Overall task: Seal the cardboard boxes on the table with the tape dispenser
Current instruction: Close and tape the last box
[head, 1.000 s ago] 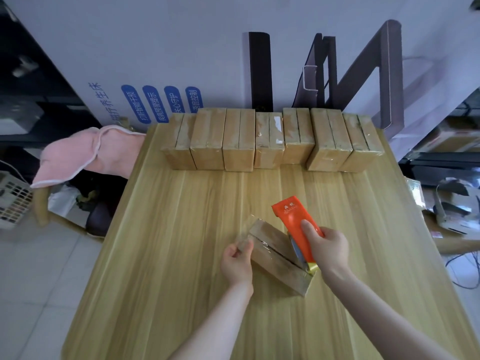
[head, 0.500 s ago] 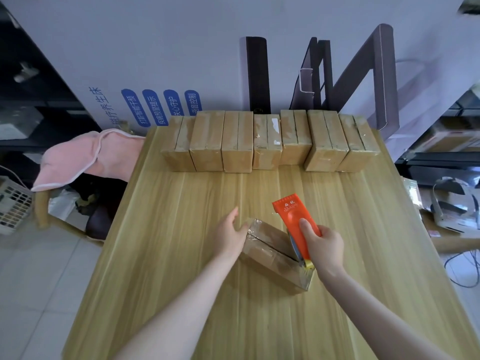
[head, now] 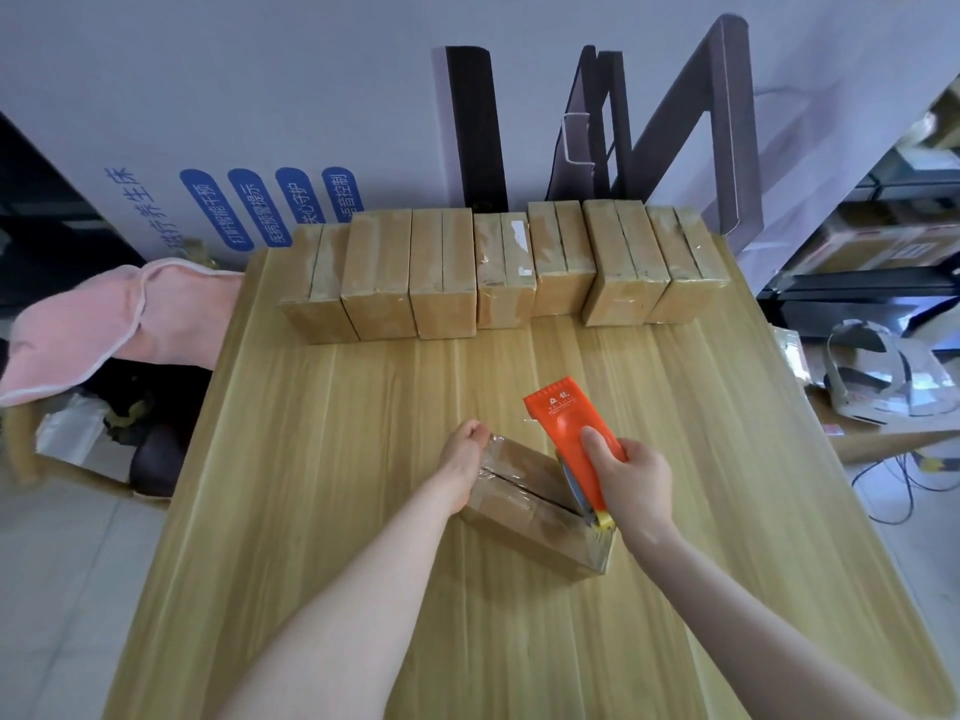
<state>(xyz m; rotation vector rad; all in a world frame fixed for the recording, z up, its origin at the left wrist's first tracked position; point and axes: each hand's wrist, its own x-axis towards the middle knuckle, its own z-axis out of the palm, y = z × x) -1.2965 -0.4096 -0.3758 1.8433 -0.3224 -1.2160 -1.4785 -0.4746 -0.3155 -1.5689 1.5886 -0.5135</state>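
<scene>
A small cardboard box (head: 524, 504) lies slanted on the wooden table (head: 322, 501), its top shiny with clear tape. My left hand (head: 464, 462) rests against the box's far left end, fingers wrapped over the corner. My right hand (head: 631, 483) grips the orange tape dispenser (head: 563, 433), whose lower end sits on the box's near right end. The dispenser's orange plate points up and away from me.
Several taped cardboard boxes (head: 498, 275) stand in a row along the table's far edge. A pink cloth (head: 104, 324) hangs over a chair to the left. Shelves and clutter (head: 878, 387) are at the right, beyond the table edge.
My left hand moved from the box's near left side to its far left end and now wraps the corner. The right hand and dispenser stayed at the box's right end.
</scene>
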